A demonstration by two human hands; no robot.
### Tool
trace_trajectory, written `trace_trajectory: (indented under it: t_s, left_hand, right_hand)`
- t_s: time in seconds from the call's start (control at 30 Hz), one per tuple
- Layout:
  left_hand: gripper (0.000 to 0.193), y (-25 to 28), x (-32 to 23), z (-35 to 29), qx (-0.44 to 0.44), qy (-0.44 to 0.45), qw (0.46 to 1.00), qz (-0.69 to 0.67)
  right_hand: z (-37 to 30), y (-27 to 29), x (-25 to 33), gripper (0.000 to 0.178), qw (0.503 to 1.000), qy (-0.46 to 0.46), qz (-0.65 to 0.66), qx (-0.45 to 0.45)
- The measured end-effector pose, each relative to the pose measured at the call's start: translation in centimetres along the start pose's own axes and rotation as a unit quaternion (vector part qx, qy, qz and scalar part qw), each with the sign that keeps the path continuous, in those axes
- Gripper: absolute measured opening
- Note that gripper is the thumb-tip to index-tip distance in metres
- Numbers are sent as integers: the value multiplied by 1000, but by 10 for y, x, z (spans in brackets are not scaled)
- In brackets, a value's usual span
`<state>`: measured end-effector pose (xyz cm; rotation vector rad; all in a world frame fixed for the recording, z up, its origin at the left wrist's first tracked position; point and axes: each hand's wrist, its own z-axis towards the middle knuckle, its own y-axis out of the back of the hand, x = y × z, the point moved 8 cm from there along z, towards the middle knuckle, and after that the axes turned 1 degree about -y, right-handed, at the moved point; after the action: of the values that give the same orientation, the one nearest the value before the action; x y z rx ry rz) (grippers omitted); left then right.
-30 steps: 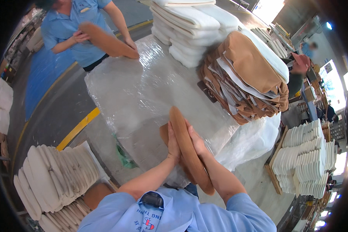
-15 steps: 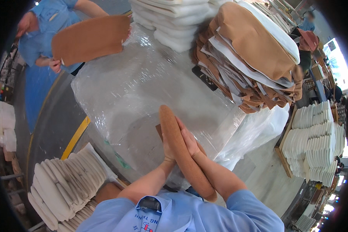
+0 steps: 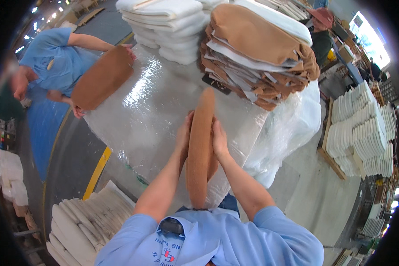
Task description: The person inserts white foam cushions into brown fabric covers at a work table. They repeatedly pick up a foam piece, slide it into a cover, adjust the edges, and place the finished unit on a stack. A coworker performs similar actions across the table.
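Note:
A brown fabric-covered cushion (image 3: 200, 155) stands on its thin edge in front of my chest, over the plastic-wrapped table (image 3: 155, 119). My left hand (image 3: 184, 132) presses on its left face, and my right hand (image 3: 219, 138) presses on its right face. Both palms squeeze it between them; some fingertips are hidden behind it. Past its far end lies a heap of brown fabric covers (image 3: 261, 40) with white linings. A dark flat object (image 3: 215, 84) sticks out from under that heap.
Across the table at left, a co-worker (image 3: 53, 62) holds another brown cushion (image 3: 103, 79). White foam pads (image 3: 164, 22) are piled at the far edge. More pale pads (image 3: 82, 221) stand at lower left. Stacked white pieces (image 3: 359, 128) sit on a pallet at right.
My hands have turned the cushion from a slant to nearly straight away from me, its far end now farther off. The co-worker's cushion has tilted and moved lower. My view has shifted.

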<state>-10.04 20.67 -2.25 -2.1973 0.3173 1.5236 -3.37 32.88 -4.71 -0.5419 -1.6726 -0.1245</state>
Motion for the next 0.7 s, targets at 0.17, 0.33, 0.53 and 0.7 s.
trace_trajectory:
  t_s: [0.17, 0.33, 0.53, 0.7]
  left_hand:
    - [68, -10, 11, -73, 42, 13, 993, -112]
    - [71, -15, 34, -85, 46, -91, 995, 21]
    - [68, 7, 71, -64, 70, -43, 994, -66]
    - [65, 36, 34, -100, 11, 41, 997, 60]
  right_hand:
    - [-59, -15, 8, 72, 1000, 18, 8, -1]
    - [-99, -28, -5, 75, 991, 12, 133, -4]
    - [-95, -45, -17, 71, 991, 61, 116, -32]
    - [-91, -35, -18, 60, 998, 42, -6, -52]
